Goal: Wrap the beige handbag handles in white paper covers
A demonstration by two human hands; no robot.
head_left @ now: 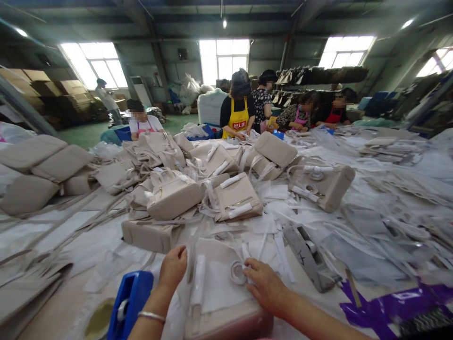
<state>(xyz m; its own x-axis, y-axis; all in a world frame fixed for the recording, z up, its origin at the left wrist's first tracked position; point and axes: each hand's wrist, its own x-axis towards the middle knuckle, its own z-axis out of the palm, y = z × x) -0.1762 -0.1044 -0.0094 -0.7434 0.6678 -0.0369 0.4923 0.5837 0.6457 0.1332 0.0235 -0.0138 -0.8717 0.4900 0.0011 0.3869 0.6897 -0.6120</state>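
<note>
- The beige, box-shaped bag (219,315) lies on the cluttered tabletop (72,290), directly before the person.
- On it, a white paper sheet (219,289) and a white ring-shaped wrap (238,273) are already placed; the covering seems partly done, for the front remains bare.
- The right hand (265,287) bends its fingers beside this wrap; I cannot tell if its grip is closed.
- The left hand (173,267) has curled fingers; whether its grip pinches something thin, I cannot tell.
- Near it stands a blue plastic tape dispenser (133,300).
</note>
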